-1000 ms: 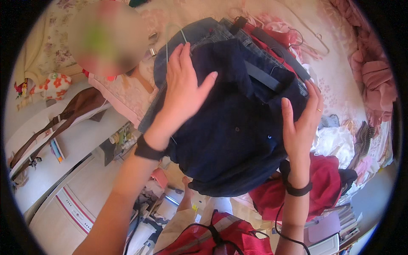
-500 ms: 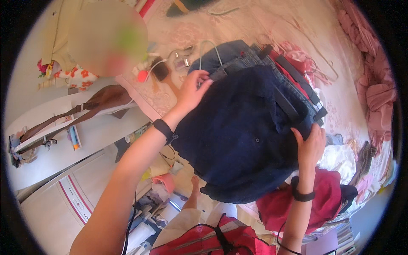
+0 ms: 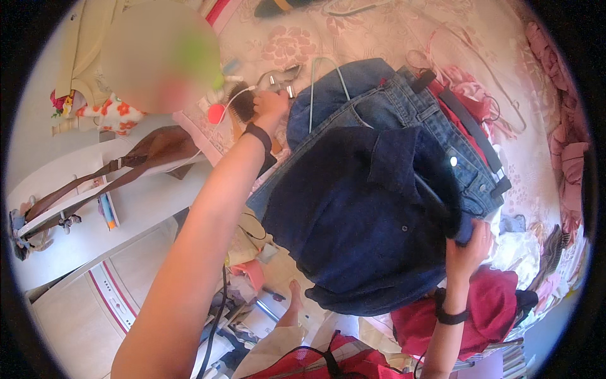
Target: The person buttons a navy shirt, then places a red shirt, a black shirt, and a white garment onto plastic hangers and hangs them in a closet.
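Bed cover: pink and floral, bare at 12 o'clock, counting every hour from the middle of the navy garment.
White furniture: at 9 o'clock, with a strip of brown fabric along its top.
Navy garment: at the centre, face up and rumpled, lying over part of the jeans, a folded flap toward 1 o'clock.
Jeans: blue denim, showing from under the navy garment between 11 and 3 o'clock.
Dark red cloth: bunched at 4 o'clock, beyond my right hand.
Black hanger bar: slanting across red fabric at 2 o'clock, beside the jeans' waistband.
Pale green hanger: its thin sides lie over denim at 11 o'clock.
My right hand: between 3 and 4 o'clock, thumb and fingers pinching the navy garment at its edge.
My left hand: at 11 o'clock, fingers loosely bent, near the hairbrush; I cannot tell whether the fingertips touch anything.
My 2 wristbands: dark, 1 on each wrist.
Hairbrush: between 10 and 11 o'clock, bristles dark.
Red round piece: at 10 o'clock, just beside the hairbrush.
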Tool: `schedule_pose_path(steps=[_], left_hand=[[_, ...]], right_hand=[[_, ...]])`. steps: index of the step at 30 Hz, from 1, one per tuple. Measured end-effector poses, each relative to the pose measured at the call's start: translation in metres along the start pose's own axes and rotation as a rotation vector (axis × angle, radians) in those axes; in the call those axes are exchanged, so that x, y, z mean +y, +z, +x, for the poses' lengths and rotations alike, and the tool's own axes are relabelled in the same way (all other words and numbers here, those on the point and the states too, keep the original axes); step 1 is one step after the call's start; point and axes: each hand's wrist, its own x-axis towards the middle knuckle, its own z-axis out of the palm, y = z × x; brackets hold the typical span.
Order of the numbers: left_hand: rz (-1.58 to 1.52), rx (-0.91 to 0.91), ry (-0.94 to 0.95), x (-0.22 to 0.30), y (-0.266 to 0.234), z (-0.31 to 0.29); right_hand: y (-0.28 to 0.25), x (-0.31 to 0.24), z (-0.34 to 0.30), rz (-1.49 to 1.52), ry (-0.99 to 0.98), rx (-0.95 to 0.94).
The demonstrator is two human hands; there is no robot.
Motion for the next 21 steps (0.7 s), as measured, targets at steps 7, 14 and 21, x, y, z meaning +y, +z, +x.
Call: schedule_pose_path(steps=[7, 14, 21], left_hand=[[-0.609, -0.679, 0.107, -0.042, -0.023, 0.018], [-0.784, -0.609, 0.076, -0.088, -0.047, -0.010], [-0.560, -0.257, -0.074, -0.055, 0.001, 0.009]], right_hand=[[-0.005, -0.007, 0.002, -0.027, 0.071, -0.027], [-0.008, -0.027, -0.018, 0.086, -0.007, -0.079], [-0.001, -0.043, -0.031, 0.191, -0.188, -0.233]])
